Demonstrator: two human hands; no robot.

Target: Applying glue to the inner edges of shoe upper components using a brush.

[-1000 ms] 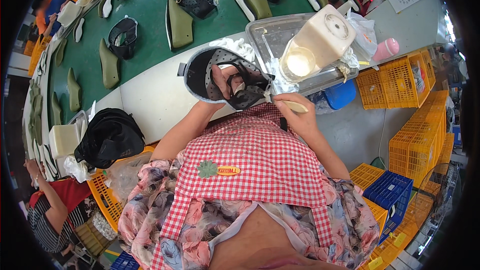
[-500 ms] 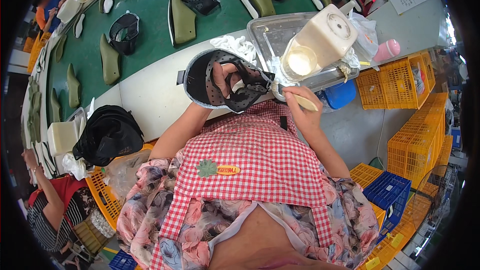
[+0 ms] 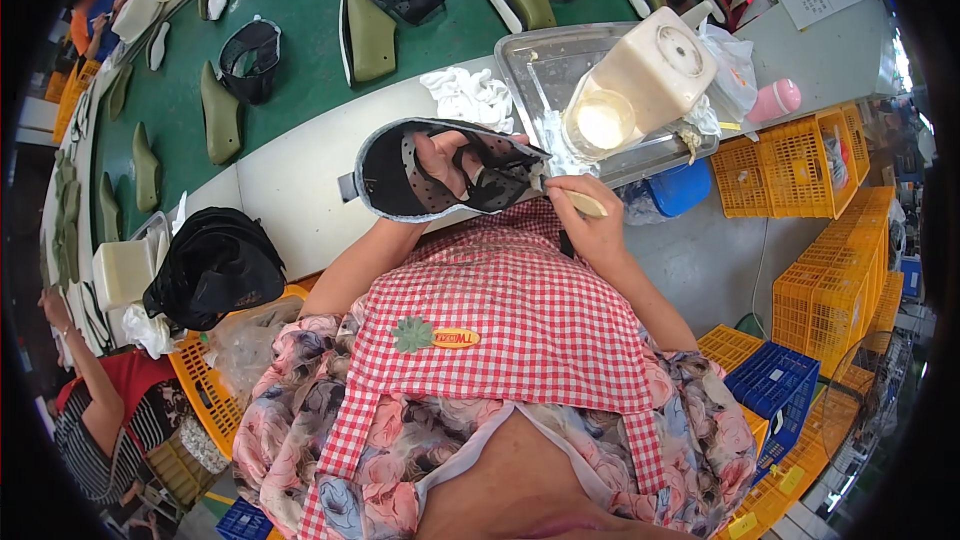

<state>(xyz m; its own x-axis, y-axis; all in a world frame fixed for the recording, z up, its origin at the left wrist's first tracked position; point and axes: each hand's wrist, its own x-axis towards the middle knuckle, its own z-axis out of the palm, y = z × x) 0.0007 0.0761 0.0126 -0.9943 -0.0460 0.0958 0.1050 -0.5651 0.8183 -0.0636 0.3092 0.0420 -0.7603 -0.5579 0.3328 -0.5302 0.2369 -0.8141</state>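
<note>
My left hand [image 3: 447, 162] is closed on a black dotted mesh shoe upper [image 3: 388, 172], its fingers showing through the opening. The upper has a pale edge and lies on its side above the near edge of the white worktop. In my right hand [image 3: 592, 225] is a brush with a pale wooden handle [image 3: 586, 204]. Its bristles touch the right end of the upper. Just beyond the brush, a cream plastic jug [image 3: 655, 58] with a cut opening full of white paste lies tilted in a clear plastic tray [image 3: 522, 48].
Olive shoe lasts [image 3: 368, 38] and black uppers [image 3: 249, 58] stand on the green belt [image 3: 300, 0]. White rags [image 3: 468, 97] lie by the tray. A black cloth bundle [image 3: 215, 268] is at left. Yellow crates [image 3: 835, 280] are stacked right. Other people work at far left.
The upper has moved slightly left and down and turned in my left hand. My right hand has brought the brush left from beside the tray onto the upper's end.
</note>
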